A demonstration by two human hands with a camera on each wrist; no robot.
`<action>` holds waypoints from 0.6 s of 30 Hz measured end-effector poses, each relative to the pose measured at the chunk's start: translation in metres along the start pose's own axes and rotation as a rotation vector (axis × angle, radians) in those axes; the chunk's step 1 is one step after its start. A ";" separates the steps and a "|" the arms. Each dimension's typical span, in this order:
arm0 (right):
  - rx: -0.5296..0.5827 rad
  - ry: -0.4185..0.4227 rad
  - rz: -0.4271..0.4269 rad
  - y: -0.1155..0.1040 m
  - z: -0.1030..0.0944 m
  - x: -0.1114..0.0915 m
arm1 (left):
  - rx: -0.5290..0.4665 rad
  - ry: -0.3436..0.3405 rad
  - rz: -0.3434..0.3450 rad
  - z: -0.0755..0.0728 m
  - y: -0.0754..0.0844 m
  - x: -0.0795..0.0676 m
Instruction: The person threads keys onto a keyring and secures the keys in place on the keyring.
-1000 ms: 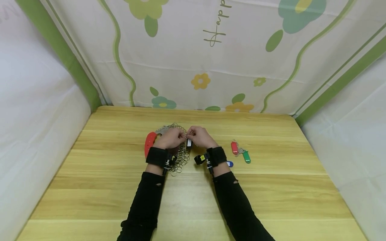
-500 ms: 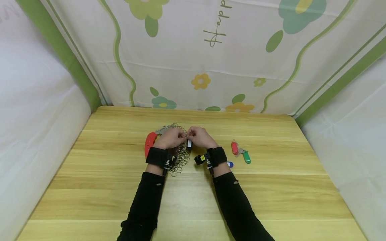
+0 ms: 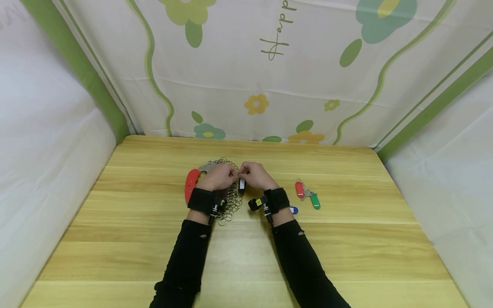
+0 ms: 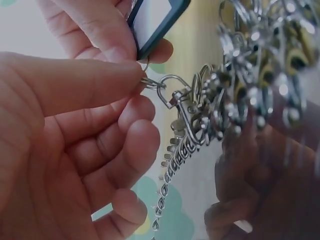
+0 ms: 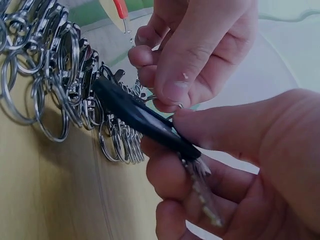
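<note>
In the left wrist view, the thumb and index finger of my left hand (image 3: 218, 176) pinch a split ring (image 4: 150, 84). That ring is linked through the loop of a snap clip (image 4: 176, 95). My right hand (image 3: 257, 174) pinches the top end of a black key tag (image 3: 242, 185) with a white label. A key (image 5: 205, 195) hangs beside this tag, between the right fingers. Under my left hand lies a large key holder with a red handle (image 3: 191, 184), its edge lined with several clips and metal rings (image 5: 120, 137).
To the right on the wooden table (image 3: 346, 252) lie a red key tag (image 3: 299, 189) and a green key tag (image 3: 315, 201) with keys. A blue key tag (image 3: 294, 210) is partly hidden behind my right wrist. Cloth walls enclose the back and sides.
</note>
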State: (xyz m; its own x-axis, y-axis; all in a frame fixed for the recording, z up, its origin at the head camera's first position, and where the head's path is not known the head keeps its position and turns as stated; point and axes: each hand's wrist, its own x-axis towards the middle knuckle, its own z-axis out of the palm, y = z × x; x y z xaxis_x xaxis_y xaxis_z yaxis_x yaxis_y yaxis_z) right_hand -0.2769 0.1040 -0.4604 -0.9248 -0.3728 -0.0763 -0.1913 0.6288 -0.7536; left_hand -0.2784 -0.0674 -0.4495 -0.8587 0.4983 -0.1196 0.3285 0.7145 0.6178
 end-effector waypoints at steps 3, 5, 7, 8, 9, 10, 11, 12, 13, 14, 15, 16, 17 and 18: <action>-0.003 0.002 0.003 0.000 0.000 0.000 | -0.015 -0.002 -0.012 0.000 0.001 0.000; 0.005 0.007 0.016 0.000 0.000 0.000 | -0.018 -0.003 -0.007 -0.001 0.000 -0.001; 0.015 0.013 0.031 0.000 0.000 0.000 | -0.010 0.000 0.004 -0.001 0.000 -0.001; 0.020 0.017 0.038 0.000 0.000 0.000 | -0.010 0.002 0.008 -0.002 -0.001 -0.001; 0.024 0.021 0.046 0.000 0.000 0.000 | -0.010 0.005 0.014 -0.002 -0.001 0.000; 0.026 0.026 0.050 0.000 0.000 0.000 | -0.007 0.010 0.021 -0.002 -0.001 0.000; 0.024 0.030 0.054 -0.001 0.000 0.000 | -0.003 0.016 0.026 -0.001 -0.001 0.000; 0.025 0.032 0.056 -0.001 0.000 0.000 | -0.001 0.018 0.027 -0.001 -0.001 0.000; 0.023 0.033 0.056 -0.001 0.000 0.000 | 0.001 0.019 0.028 -0.001 -0.001 0.000; 0.020 0.034 0.055 -0.001 0.000 0.000 | 0.005 0.019 0.031 -0.001 -0.001 0.000; 0.017 0.032 0.053 -0.001 0.000 0.000 | 0.008 0.017 0.031 -0.001 -0.001 0.000; 0.012 0.030 0.047 -0.001 0.000 0.000 | 0.013 0.014 0.031 -0.001 0.000 0.000; 0.006 0.028 0.042 -0.001 0.000 0.000 | 0.017 0.011 0.029 -0.001 0.000 0.000; 0.000 0.024 0.034 -0.001 0.000 0.000 | 0.020 0.009 0.028 -0.001 0.000 -0.001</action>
State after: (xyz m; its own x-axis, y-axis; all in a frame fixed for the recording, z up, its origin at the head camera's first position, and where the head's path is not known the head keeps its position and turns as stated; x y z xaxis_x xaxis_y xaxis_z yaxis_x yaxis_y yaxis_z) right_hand -0.2764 0.1036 -0.4600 -0.9383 -0.3347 -0.0867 -0.1593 0.6411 -0.7507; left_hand -0.2781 -0.0679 -0.4483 -0.8526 0.5137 -0.0957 0.3600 0.7103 0.6049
